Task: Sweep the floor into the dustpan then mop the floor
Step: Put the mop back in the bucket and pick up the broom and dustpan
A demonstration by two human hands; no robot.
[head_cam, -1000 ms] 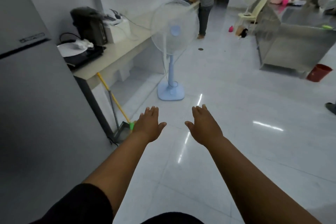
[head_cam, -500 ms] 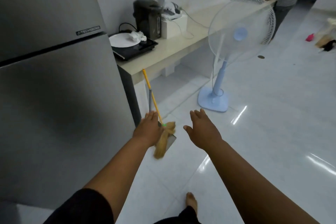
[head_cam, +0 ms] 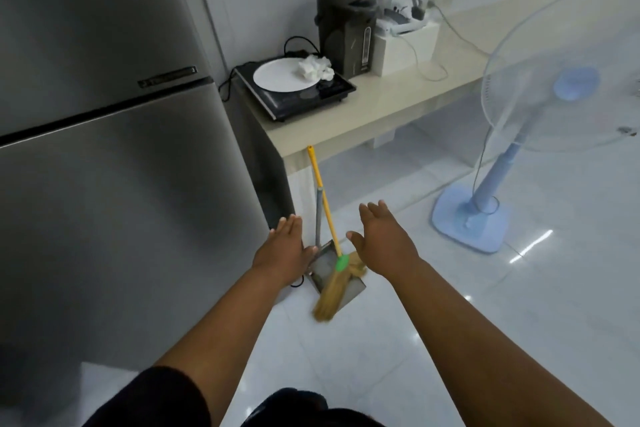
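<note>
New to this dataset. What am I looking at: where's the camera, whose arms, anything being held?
No robot here. A person wears one wide-angle camera on the head, looking forward and down, so the two arms are theirs. The left hand and right hand are open, holding nothing, stretched toward a yellow-handled broom and a metal dustpan on the floor by the counter's end, beside the fridge. On the counter: a cooktop with a white plate, and a dark water boiler. A blue fan stands right.
</note>
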